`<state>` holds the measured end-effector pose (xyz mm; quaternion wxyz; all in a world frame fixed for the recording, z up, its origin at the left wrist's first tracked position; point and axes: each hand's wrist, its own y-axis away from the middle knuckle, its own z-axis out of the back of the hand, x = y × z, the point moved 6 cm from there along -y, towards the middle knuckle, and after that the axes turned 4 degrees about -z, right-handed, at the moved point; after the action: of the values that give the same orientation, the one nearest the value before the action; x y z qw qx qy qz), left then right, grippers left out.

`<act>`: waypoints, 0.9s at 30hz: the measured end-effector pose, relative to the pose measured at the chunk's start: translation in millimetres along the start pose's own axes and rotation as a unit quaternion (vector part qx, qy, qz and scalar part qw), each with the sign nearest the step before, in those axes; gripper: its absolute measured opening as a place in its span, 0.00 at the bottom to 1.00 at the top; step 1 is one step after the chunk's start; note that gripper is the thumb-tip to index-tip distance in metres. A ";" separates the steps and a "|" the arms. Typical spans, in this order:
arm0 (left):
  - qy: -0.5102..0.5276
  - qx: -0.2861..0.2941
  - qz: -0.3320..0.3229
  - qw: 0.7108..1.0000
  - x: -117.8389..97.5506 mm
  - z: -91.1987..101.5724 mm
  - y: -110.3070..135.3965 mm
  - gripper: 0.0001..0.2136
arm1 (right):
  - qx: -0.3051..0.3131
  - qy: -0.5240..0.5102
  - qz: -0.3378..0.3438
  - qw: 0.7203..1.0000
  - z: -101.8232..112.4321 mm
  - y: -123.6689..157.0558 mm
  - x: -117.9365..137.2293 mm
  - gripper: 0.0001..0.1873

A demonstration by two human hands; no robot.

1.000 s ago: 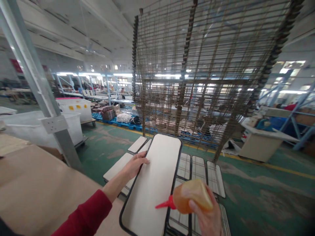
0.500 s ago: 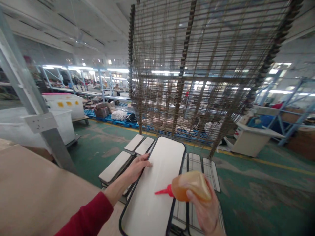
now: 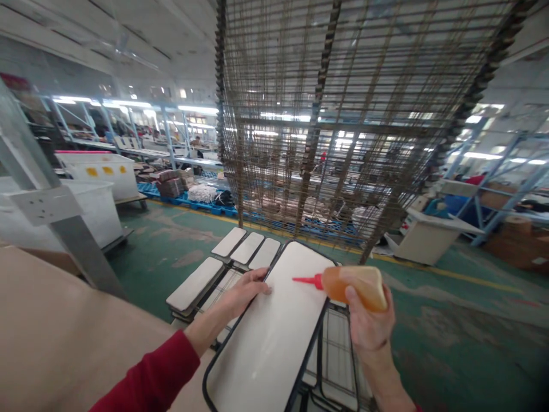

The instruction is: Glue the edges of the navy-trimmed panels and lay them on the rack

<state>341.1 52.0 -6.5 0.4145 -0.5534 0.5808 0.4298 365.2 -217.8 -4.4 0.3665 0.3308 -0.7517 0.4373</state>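
My left hand (image 3: 247,293) grips the left edge of a long white panel (image 3: 274,326) with rounded corners and a dark rim; the thumb lies on its face and the fingers go under the edge. The panel is tilted up in front of me. In my right hand (image 3: 374,320) is a clear squeeze bottle (image 3: 355,284) of amber liquid, held sideways. Its red nozzle (image 3: 305,280) points left over the panel's upper part; I cannot tell whether the tip touches. Faint shiny streaks show on the white face. Stacked behind are more panels (image 3: 197,286) of the same kind.
A tall wire rack (image 3: 317,126) stands just beyond the panels. On the left are a beige surface (image 3: 64,343), a metal post (image 3: 81,246) with a socket box, and white bins (image 3: 98,177). A pale cabinet (image 3: 424,237) stands at the right on the green floor (image 3: 463,343).
My right hand has moved the bottle up and slightly right, so the nozzle is higher over the panel. The panel leans a little more to the right. My left hand keeps its grip.
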 end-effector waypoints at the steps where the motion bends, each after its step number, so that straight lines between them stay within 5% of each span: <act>1: -0.008 -0.002 -0.002 1.000 -0.8 -3.4 0.1 0.19 | -0.012 0.000 0.003 1.000 1.9 -4.7 0.9 0.36; 7: -0.017 -0.023 0.000 1.000 5.4 -16.3 -8.0 0.19 | 0.084 0.042 -0.087 0.992 27.1 15.3 -23.0 0.36; 13: -0.006 -0.020 0.012 1.000 25.8 -38.0 -17.1 0.19 | -0.052 0.058 -0.047 0.996 71.5 -28.3 -19.6 0.40; 16: 0.010 -0.044 0.042 0.998 42.0 -47.8 -25.0 0.19 | -0.020 0.053 -0.104 0.993 82.3 -10.3 -33.5 0.39; 17: 0.013 -0.070 0.049 0.996 47.4 -46.3 -28.6 0.19 | 0.039 0.036 -0.153 0.987 79.8 4.7 -43.9 0.38; 21: 0.007 -0.257 0.049 0.965 52.3 -8.2 -37.2 0.18 | 0.009 -0.061 -0.237 0.970 107.8 34.2 -62.5 0.39; 27: -0.008 -0.438 -0.030 0.898 13.1 70.3 -16.1 0.17 | -0.194 -0.127 -0.277 0.932 224.2 -68.7 -51.9 0.26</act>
<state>357.1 115.3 -39.8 0.1475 -0.6925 0.3135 0.6327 389.3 -437.8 -97.8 0.4314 0.5015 -0.7406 0.1178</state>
